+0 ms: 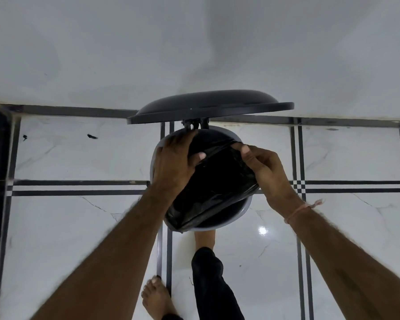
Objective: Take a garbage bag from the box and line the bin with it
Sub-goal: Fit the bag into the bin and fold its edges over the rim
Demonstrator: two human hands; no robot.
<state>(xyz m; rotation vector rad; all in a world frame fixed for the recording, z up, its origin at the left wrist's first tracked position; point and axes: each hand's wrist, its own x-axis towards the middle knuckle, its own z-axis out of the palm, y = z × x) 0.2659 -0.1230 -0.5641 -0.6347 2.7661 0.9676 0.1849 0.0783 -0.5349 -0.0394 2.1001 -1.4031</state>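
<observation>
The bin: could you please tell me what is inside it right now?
A black garbage bag lies across the mouth of the bin, gripped by the left hand and the right hand. The bag hides everything below it, including the bin's bottom.

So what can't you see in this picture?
Head view only:
Inside of the bin: covered by the garbage bag, left hand and right hand.
Bin's sides and base: hidden under its own rim.
Toes of the front foot: hidden under the bin.
The box of bags: outside the frame.
</observation>
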